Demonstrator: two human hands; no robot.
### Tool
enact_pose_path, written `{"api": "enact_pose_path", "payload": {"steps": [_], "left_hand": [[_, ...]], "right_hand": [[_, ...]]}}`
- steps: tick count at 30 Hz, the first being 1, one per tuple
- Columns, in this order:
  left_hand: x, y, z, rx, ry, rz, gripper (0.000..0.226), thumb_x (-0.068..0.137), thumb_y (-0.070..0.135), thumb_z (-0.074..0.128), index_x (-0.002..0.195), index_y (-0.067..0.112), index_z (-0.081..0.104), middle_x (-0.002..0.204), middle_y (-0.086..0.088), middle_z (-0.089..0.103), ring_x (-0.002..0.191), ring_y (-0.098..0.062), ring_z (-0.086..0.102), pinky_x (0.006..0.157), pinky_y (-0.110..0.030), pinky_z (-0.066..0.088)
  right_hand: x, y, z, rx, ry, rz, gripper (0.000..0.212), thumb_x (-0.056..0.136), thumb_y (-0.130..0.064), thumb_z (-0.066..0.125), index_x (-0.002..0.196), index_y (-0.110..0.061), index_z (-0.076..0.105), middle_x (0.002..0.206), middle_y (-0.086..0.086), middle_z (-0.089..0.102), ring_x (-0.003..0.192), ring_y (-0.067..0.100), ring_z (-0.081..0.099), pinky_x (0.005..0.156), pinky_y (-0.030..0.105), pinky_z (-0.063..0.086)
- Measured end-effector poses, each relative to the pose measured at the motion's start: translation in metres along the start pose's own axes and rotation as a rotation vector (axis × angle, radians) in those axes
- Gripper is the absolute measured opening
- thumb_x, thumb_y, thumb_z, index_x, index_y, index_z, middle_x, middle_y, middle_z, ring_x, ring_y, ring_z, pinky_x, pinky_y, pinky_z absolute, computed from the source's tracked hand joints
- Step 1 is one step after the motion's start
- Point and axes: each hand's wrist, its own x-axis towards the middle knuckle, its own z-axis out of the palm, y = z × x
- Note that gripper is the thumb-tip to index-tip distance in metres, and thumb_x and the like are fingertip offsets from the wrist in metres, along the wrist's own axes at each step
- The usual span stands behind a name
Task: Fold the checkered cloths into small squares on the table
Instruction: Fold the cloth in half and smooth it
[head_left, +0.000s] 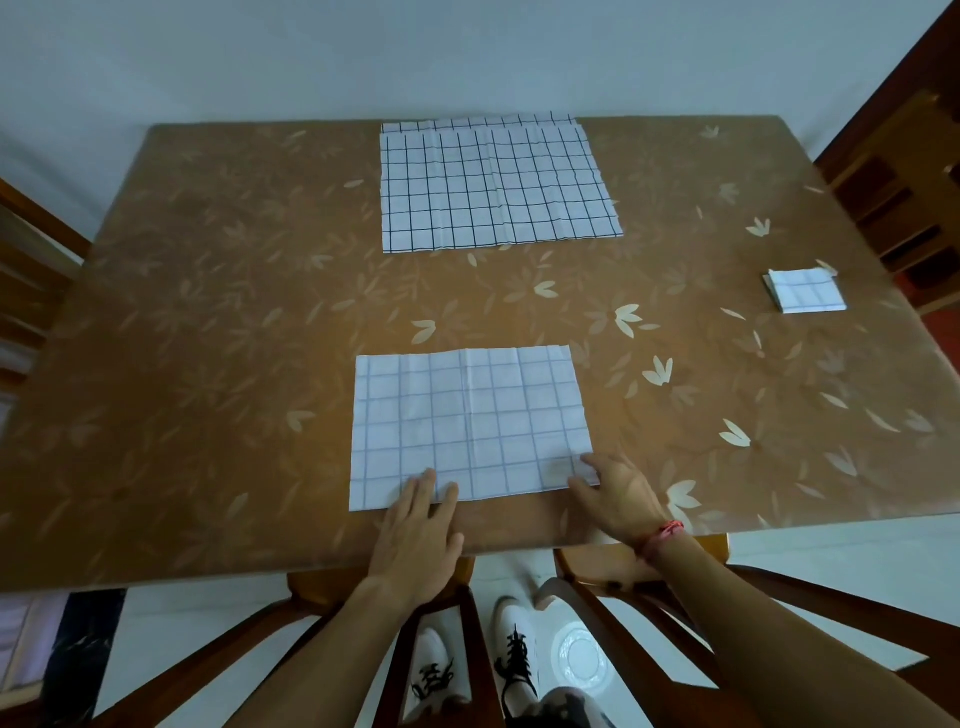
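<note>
A white checkered folded cloth (470, 423) lies near the brown floral tabletop's (208, 312) front edge. The left grip (415, 530) rests flat on its near edge, fingers straight. The right grip (618, 493) hides its right corner, so I cannot tell whether it pinches.

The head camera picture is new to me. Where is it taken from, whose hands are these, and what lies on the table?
The camera sits on a person's head and looks down, so both bare hands are that person's own. On the table lie a checkered cloth close by, a larger cloth at the far edge, and a small folded square on the right. The left hand rests flat on the near cloth's front edge. The right hand touches its corner; a pinch is unclear.
</note>
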Motion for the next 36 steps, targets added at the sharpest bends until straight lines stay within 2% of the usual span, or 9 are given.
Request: {"api": "enact_pose_path", "payload": {"steps": [4, 10, 14, 18, 21, 28, 31, 33, 36], "left_hand": [[0.001, -0.003, 0.004, 0.026, -0.002, 0.006, 0.062, 0.100, 0.043, 0.037, 0.154, 0.025, 0.013, 0.162, -0.007, -0.006, 0.148, -0.028, -0.009, 0.118, -0.042, 0.001], [0.002, -0.004, 0.002, -0.024, 0.003, 0.000, 0.060, 0.100, 0.042, 0.038, 0.153, 0.027, 0.014, 0.162, -0.004, -0.007, 0.148, -0.025, -0.010, 0.118, -0.039, -0.001], [0.001, -0.005, 0.003, -0.054, 0.027, 0.002, 0.060, 0.099, 0.040, 0.041, 0.153, 0.027, 0.017, 0.162, -0.005, -0.004, 0.148, -0.025, -0.008, 0.117, -0.039, -0.002], [0.001, -0.004, 0.002, -0.055, 0.045, 0.009, 0.059, 0.099, 0.039, 0.041, 0.153, 0.027, 0.018, 0.163, -0.004, -0.003, 0.148, -0.024, -0.009, 0.115, -0.036, -0.005], [0.000, -0.004, 0.001, -0.060, 0.060, 0.009, 0.059, 0.100, 0.038, 0.042, 0.153, 0.027, 0.019, 0.163, -0.004, -0.003, 0.148, -0.023, -0.008, 0.112, -0.032, -0.008], [-0.001, -0.003, 0.001, -0.067, 0.058, -0.008, 0.059, 0.100, 0.037, 0.040, 0.153, 0.028, 0.016, 0.162, 0.000, -0.007, 0.148, -0.020, -0.012, 0.111, -0.031, -0.008], [0.000, -0.005, 0.002, -0.046, 0.037, -0.002, 0.059, 0.100, 0.037, 0.039, 0.153, 0.027, 0.015, 0.162, -0.001, -0.006, 0.148, -0.021, -0.010, 0.114, -0.032, -0.005], [0.001, -0.007, 0.002, -0.039, 0.032, 0.002, 0.060, 0.100, 0.038, 0.040, 0.153, 0.026, 0.016, 0.162, -0.002, -0.004, 0.148, -0.021, -0.008, 0.116, -0.033, -0.003], [0.003, -0.008, 0.000, -0.024, 0.036, 0.002, 0.062, 0.099, 0.038, 0.042, 0.153, 0.020, 0.017, 0.163, -0.003, -0.001, 0.149, -0.021, -0.005, 0.119, -0.036, 0.002]], "right_hand": [[0.012, -0.008, -0.011, 0.219, 0.052, 0.230, 0.031, 0.088, -0.026, 0.057, 0.114, -0.013, 0.067, 0.111, 0.008, 0.068, 0.103, 0.030, 0.061, 0.084, 0.029, 0.044], [0.032, -0.009, -0.020, 0.406, 0.016, 0.422, 0.023, 0.077, -0.036, 0.060, 0.081, -0.015, 0.068, 0.078, 0.010, 0.069, 0.075, 0.031, 0.065, 0.067, 0.038, 0.056], [0.039, -0.008, -0.020, 0.564, -0.062, 0.471, 0.022, 0.075, -0.027, 0.058, 0.055, -0.018, 0.059, 0.061, 0.012, 0.057, 0.049, 0.025, 0.051, 0.048, 0.028, 0.041], [0.043, -0.014, -0.021, 0.589, -0.059, 0.506, 0.029, 0.086, -0.036, 0.064, 0.075, -0.010, 0.058, 0.068, 0.012, 0.058, 0.053, 0.027, 0.055, 0.047, 0.029, 0.048], [0.051, -0.017, -0.021, 0.562, -0.047, 0.485, 0.035, 0.082, -0.041, 0.069, 0.074, -0.009, 0.057, 0.075, 0.010, 0.059, 0.069, 0.030, 0.060, 0.062, 0.041, 0.058], [0.075, -0.027, -0.031, 0.545, 0.013, 0.430, 0.026, 0.078, -0.029, 0.073, 0.064, -0.009, 0.066, 0.068, 0.010, 0.068, 0.073, 0.032, 0.070, 0.074, 0.046, 0.060], [0.080, -0.025, -0.032, 0.540, 0.010, 0.419, 0.010, 0.073, -0.016, 0.078, 0.074, -0.012, 0.069, 0.074, 0.008, 0.069, 0.074, 0.030, 0.070, 0.072, 0.045, 0.060], [0.075, -0.026, -0.033, 0.552, -0.012, 0.427, 0.017, 0.070, -0.005, 0.078, 0.084, -0.008, 0.069, 0.074, 0.008, 0.067, 0.070, 0.028, 0.068, 0.069, 0.042, 0.060], [0.064, -0.023, -0.035, 0.624, -0.069, 0.467, 0.015, 0.068, 0.002, 0.076, 0.079, -0.004, 0.068, 0.078, 0.014, 0.070, 0.071, 0.030, 0.068, 0.070, 0.045, 0.061]]}}
